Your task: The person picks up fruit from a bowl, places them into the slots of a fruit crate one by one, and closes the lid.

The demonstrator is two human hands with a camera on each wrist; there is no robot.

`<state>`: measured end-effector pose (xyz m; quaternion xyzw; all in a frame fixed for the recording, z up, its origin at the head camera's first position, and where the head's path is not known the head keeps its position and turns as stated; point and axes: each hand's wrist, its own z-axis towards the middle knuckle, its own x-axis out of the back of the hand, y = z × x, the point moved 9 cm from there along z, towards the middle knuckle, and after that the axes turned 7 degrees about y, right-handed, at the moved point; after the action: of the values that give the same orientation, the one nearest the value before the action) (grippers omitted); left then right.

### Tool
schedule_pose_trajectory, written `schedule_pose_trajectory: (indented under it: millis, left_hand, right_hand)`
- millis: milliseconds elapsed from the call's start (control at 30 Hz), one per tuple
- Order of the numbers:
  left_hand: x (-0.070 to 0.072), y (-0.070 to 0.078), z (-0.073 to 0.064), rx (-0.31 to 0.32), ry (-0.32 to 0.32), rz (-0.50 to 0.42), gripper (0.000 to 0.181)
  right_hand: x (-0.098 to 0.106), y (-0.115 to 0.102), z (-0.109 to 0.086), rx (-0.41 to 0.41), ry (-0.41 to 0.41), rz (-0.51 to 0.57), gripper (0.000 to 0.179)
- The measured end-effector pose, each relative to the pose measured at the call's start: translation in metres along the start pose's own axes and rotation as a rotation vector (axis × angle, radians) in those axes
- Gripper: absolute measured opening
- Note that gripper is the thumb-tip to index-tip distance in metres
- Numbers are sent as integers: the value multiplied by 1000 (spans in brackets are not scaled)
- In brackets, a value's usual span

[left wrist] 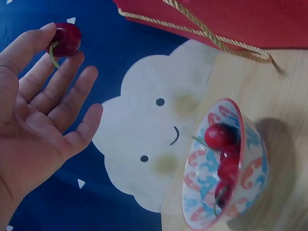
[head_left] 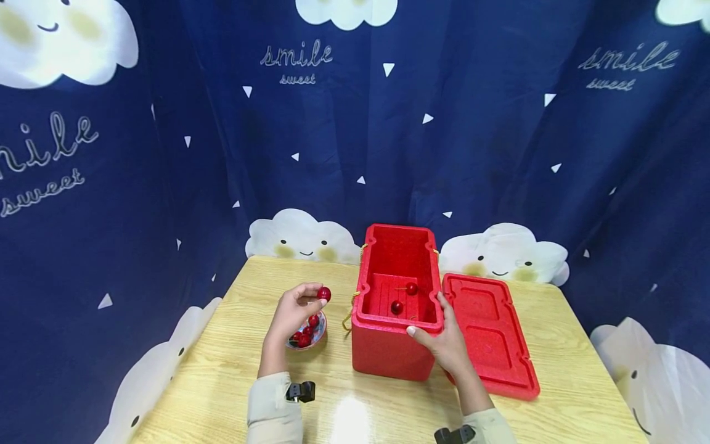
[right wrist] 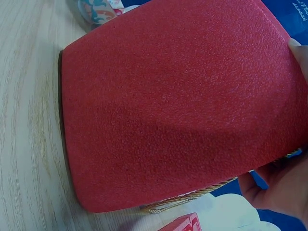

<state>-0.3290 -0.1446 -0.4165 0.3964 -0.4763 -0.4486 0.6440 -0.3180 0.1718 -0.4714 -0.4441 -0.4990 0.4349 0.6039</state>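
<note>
My left hand [head_left: 294, 311] pinches a dark red cherry [left wrist: 67, 39] between thumb and fingertips, its green stem hanging down. In the head view that hand is raised over a patterned bowl [left wrist: 250, 180] holding several more cherries [left wrist: 220, 136]. To the right stands a lidless red foam box [head_left: 391, 354], with cherries [head_left: 412, 288] lying on its floor. My right hand [head_left: 448, 345] grips the box's near right corner, thumb over the front rim and fingers along the right side. In the right wrist view, the box's red wall [right wrist: 178, 106] fills most of the picture.
The red lid [head_left: 490, 336] lies on the wooden table [head_left: 222, 370], right of the box. A gold cord [left wrist: 207, 31] hangs along the box's side. Behind the table a dark blue curtain [head_left: 333, 123] with clouds hangs close to the far edge.
</note>
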Motion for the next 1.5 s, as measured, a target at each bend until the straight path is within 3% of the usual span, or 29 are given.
schedule_pose_trajectory:
  millis: [233,400,533,767,900,1000,1100,1267,1367,1500]
  left_hand:
    - [-8,-14,23,-40,17,35,33]
    - [-11,-9,32,-63,10,27,33]
    - [-16,-2,38,-65,6,3,34]
    - [-32,12,47,-47,-37,-135,36]
    - [-42,40,42,-81,-96,-161,36]
    - [-45,58,40,-110,-104,-156,35]
    - [-48,66,43,-122,-106,-154,34]
    - [-55,59,62,-145,-93,-166,34]
    - [-57,55,75,-155,-73,-161,35]
    - [-60,68,83,-163,-78,-166,34]
  right_hand:
    - [-1,1,3,-4,5,-18,102]
    - [-4,1,3,-3,5,-25,102]
    - [-3,2,2,-16,8,-33,103]
    - [-1,4,0,-15,3,-38,104]
    - [1,6,-1,-16,9,-31,104]
    - [1,5,-1,-6,15,-23,101]
    - [1,-2,-4,8,13,-21,101]
    - [2,-10,-7,3,4,-30,101]
    - [2,0,-2,8,10,-41,101]
    - [1,0,0,24,9,-39,100]
